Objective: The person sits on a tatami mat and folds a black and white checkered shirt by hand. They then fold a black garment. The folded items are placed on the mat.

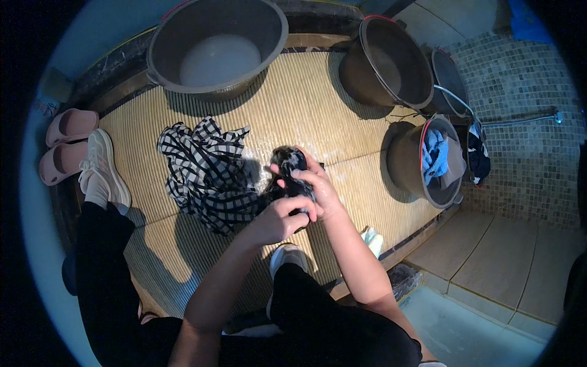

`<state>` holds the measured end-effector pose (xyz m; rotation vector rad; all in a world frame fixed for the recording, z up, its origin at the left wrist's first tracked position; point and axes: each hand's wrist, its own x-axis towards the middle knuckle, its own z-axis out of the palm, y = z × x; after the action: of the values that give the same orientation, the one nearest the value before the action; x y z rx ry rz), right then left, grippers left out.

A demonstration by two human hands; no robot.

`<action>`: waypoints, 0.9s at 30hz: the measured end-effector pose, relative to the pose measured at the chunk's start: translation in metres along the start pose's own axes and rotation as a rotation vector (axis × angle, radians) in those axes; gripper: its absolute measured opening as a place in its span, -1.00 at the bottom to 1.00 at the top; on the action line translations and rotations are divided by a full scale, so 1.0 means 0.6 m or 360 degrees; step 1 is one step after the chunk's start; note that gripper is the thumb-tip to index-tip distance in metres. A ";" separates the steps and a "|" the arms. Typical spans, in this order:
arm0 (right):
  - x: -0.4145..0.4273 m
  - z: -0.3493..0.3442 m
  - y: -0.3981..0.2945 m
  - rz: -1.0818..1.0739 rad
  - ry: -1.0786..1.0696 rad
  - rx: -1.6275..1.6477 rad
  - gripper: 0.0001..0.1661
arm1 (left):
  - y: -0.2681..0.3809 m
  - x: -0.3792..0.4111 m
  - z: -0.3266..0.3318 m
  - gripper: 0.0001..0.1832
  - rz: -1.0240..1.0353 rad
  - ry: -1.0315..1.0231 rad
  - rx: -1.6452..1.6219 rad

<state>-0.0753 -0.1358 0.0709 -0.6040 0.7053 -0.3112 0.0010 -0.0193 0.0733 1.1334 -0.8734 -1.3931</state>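
Note:
Both my hands grip a wet, dark, bunched piece of cloth (296, 167) with whitish suds on it. My left hand (284, 219) closes on its lower end, nearest my body. Around its right side curl the fingers of my right hand (318, 186). A black-and-white checked garment (208, 176) lies crumpled on the ridged, straw-coloured surface (305, 105), just left of the dark cloth. Wet patches and suds show about the cloth. Whether the dark cloth joins the checked garment cannot be told.
A large grey basin (218, 87) with cloudy water stands at the top. At right are a dark bucket (380, 69) and another bucket (406, 160) holding blue cloth (434, 153). Pink slippers (64, 163) lie far left. A pale green-white item (372, 241) lies near the right edge; a hose (513, 121) runs by the tiled wall.

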 end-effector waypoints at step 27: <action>0.022 -0.036 0.035 -0.0433 0.0048 -0.0667 -0.47 | 0.060 0.005 -0.010 -0.93 -0.0212 0.0371 -0.1040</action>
<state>-0.0789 -0.1345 0.0384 -1.1009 0.7230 -0.4288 0.0172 -0.0269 0.1054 0.8252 -0.1451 -1.4655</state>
